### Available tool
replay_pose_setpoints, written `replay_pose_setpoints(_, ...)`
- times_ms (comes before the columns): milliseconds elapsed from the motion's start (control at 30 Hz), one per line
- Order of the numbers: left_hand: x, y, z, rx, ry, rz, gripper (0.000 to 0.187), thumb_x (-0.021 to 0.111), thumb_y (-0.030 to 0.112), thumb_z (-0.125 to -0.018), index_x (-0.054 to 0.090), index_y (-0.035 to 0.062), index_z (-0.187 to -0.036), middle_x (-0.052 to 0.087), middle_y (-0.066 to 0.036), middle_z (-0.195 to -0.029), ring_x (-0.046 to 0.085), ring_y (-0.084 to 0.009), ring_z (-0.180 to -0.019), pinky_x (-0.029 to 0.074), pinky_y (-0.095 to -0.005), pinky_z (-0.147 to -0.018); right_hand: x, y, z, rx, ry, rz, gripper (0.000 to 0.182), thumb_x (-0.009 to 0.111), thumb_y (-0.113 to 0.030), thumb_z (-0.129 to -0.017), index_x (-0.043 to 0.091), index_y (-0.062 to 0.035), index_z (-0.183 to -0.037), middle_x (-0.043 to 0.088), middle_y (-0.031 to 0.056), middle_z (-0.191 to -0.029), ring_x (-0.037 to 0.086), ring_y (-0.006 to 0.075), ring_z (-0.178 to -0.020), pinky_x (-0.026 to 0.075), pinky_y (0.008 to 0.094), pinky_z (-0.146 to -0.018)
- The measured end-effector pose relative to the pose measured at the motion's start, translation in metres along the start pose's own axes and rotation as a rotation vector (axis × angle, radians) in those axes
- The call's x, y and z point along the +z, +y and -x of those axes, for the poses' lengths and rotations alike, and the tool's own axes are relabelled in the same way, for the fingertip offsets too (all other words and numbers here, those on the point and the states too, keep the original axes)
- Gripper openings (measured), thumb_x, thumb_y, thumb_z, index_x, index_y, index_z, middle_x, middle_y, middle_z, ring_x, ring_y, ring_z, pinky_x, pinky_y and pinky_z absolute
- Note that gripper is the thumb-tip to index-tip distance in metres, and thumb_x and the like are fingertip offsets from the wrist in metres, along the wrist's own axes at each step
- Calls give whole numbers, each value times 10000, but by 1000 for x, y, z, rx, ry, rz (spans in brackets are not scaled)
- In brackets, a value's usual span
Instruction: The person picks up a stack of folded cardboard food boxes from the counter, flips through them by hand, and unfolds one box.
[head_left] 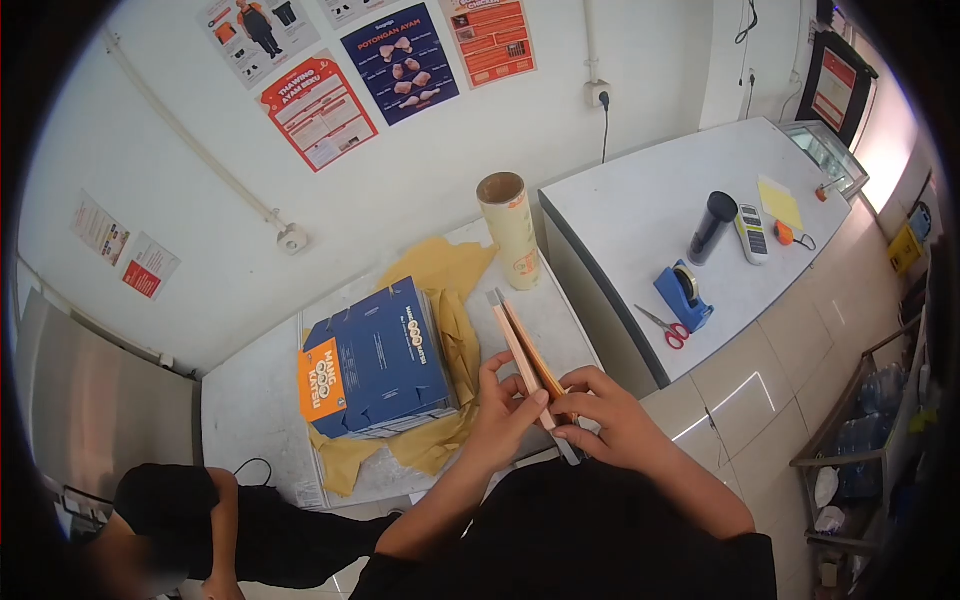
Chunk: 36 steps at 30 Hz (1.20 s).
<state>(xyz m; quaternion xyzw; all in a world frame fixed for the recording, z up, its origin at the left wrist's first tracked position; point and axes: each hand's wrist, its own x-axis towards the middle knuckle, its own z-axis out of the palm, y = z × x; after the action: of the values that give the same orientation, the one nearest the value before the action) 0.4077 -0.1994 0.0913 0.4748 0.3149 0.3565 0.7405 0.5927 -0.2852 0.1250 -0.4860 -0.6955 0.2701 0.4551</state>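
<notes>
Cardboard piece: thin flattened cardboard pack (525, 360), tan-orange on its faces with a pale edge, long and narrow, held on edge just above the near rim of the surface and angled away from the person.
Left hand: left hand (505, 410) cups the pack's left side, fingers (535, 400) clamped on its near end.
Right hand: right hand (605, 420) pinches the same near end from the right, fingers closed on it; the pack's lowest tip is hidden between the two hands.
Blue stack: stack of blue boxes (378, 362), flat and glossy, with an orange panel reading "MANG KATSU"; small white print on top is too small to read.
Brown paper: crumpled brown paper (440, 275) lies under and behind the stack.
Roll: tall roll of clear printed film (512, 228) on a cardboard core, upright behind the paper.
Surface: pale, speckled surface (250, 400), partly covered.
Side counter: white counter (640, 210) with blue tape dispenser (685, 295), red-handled scissors (665, 327), a black cylinder (710, 226).
Wall: poster (400, 60) headed "POTONGAN AYAM"; neighbouring sheets unreadable.
Other person: a dark-sleeved person (200, 530) at lower left, cut off by the frame.
</notes>
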Motion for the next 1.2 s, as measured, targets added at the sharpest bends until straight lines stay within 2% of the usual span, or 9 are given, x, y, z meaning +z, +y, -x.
replay_pose_setpoints(200, -9, -12, -2, 52, -64, 43, 686, 636, 130, -1012, 187, 82, -1528, 579, -192, -1329, 629, -233, -1151, 532, -377, -966, -2, -3, -3, 2, -12, 76, 325, 820, -113, -835, 674, -120, -1126, 579, 130, -1185, 644, 316, -980, 549, 396, -826)
replay_pose_setpoints(300, -15, -16, -3, 68, -98, 88, 681, 623, 139, -1018, 182, 80, -1534, 557, -199, -1368, 612, -242, -1193, 520, -388, -992, 2, -6, -2, 27, 2, 98, 336, 828, -110, -824, 679, -125, -1124, 588, 129, -1183, 648, 315, -977, 552, 395, -816)
replay_pose_setpoints(600, -18, -6, 4, 11, -86, 98, 670, 613, 117, -1015, 195, 93, -1539, 556, -187, -1364, 609, -237, -1197, 520, -390, -991, 8, -10, -8, 20, -19, 106, 320, 846, -109, -803, 680, -121, -1076, 600, 120, -1186, 671, 310, -937, 559, 392, -799)
replay_pose_setpoints(1200, -22, -7, 6, 52, -83, 74, 650, 609, 101, -1011, 216, 80, -1528, 572, -185, -1318, 617, -229, -1167, 528, -383, -976, 15, -14, -5, 21, 57, 82, 305, 838, -66, -807, 688, -107, -1069, 593, 122, -1186, 663, 286, -938, 555, 379, -797)
